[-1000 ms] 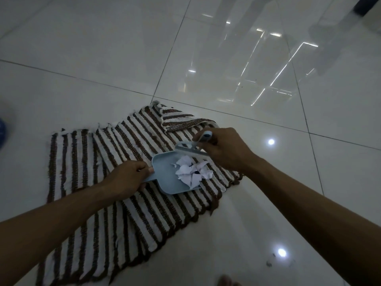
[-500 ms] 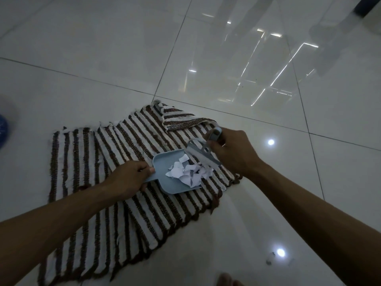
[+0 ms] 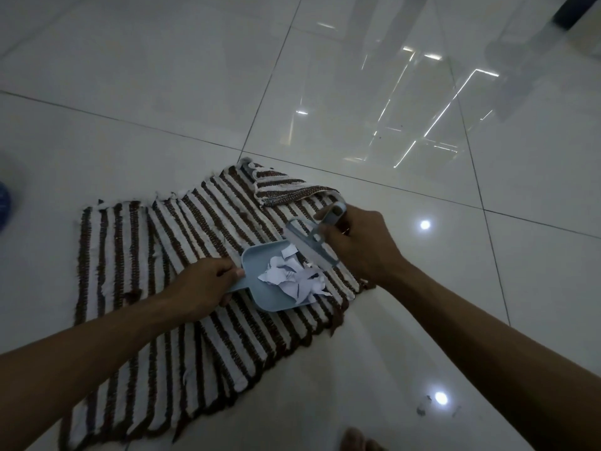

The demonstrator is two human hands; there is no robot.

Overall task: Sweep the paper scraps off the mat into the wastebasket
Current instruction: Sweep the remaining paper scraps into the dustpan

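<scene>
A brown-and-white striped mat point(image 3: 136, 255) lies on the tiled floor, its far corner folded over. On it rests a pale blue dustpan point(image 3: 260, 262), and my left hand point(image 3: 201, 284) grips its handle. A heap of white paper scraps point(image 3: 292, 276) fills the pan's open mouth. My right hand point(image 3: 361, 245) holds a small pale blue brush point(image 3: 310, 242) by its handle, the brush head raised at the pan's far right edge, just above the scraps. No wastebasket is clearly visible.
Glossy white floor tiles point(image 3: 422, 157) surround the mat, with light reflections. A blurred blue object point(image 3: 4, 203) shows at the left edge. Small dark specks point(image 3: 422, 408) lie on the floor near the bottom right, and a toe point(image 3: 354, 441) shows at the bottom edge.
My right hand has drawn the brush back to the right and lifted it off the scraps. The scraps have shifted slightly in the pan; my left hand and the dustpan stay put.
</scene>
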